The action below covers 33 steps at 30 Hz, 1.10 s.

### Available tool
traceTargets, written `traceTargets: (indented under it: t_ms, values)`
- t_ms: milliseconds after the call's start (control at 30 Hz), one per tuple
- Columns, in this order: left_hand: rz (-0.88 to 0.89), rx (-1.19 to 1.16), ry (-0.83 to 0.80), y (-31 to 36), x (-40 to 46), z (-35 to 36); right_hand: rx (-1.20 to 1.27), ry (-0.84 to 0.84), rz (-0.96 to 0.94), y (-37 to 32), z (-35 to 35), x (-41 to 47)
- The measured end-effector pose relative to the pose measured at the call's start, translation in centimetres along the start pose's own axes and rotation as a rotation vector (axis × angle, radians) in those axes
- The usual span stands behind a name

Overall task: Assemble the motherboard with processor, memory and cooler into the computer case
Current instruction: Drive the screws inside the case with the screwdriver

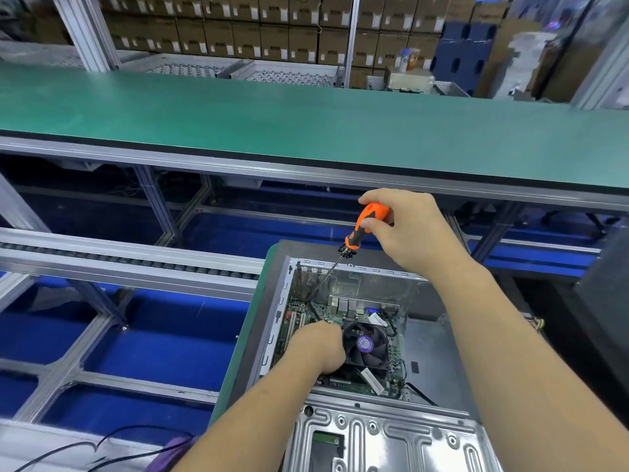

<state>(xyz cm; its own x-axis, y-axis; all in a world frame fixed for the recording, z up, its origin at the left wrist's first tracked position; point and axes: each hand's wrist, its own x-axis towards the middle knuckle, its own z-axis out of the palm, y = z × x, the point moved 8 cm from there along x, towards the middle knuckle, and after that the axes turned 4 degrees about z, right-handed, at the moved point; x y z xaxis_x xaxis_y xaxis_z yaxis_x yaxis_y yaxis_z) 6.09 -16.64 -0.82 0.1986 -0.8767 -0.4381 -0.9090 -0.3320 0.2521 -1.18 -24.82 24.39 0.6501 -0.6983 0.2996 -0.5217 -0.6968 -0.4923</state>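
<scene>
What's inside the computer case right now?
Inside the computer case: the motherboard with its cooler fan. The left hand covers the board beside the fan; the screwdriver tip reaches in.

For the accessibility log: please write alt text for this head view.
A right hand grips an orange screwdriver, tip angled down onto a motherboard inside an open computer case. The left hand rests beside the cooler fan.

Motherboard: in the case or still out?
In. The motherboard lies flat inside the open case, cooler fan on top. Whether screwed down: cannot tell.
</scene>
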Motion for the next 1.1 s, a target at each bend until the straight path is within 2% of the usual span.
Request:
traceTargets:
  t_ms: [200, 367, 467, 533, 633, 767, 967, 1100]
  values:
    - [-0.178, -0.218, 0.096, -1.5, -0.3, -0.9, 0.027, 0.029, 0.005, 0.2, -1.9, -0.4]
    - [-0.342, -0.436, 0.243, -4.0, -0.5, -1.8, 0.086, 0.064, 0.009, 0.8, -3.9, -0.9]
    - [-0.415, -0.516, 0.203, -5.0, -0.8, -1.7, 0.102, 0.092, 0.009, 1.4, -5.0, -1.3]
    - [-0.407, -0.497, 0.192, -5.0, -0.6, -1.3, 0.102, 0.097, 0.012, 1.9, -5.1, -1.4]
    - [-0.275, -0.308, 0.144, -3.4, 0.1, -1.2, 0.096, 0.098, 0.008, 2.1, -4.3, -1.4]
    - [-0.181, -0.275, 0.019, -2.0, -0.1, -0.2, 0.095, 0.109, 0.008, 2.4, -2.9, -1.2]
    - [-0.143, -0.175, -0.050, -1.7, 0.4, 0.2, 0.093, 0.077, 0.009, 2.3, -1.1, -0.8]
    - [-0.130, -0.208, -0.049, -1.8, 0.7, 0.3, 0.061, 0.079, 0.004, 2.2, -0.7, -0.6]
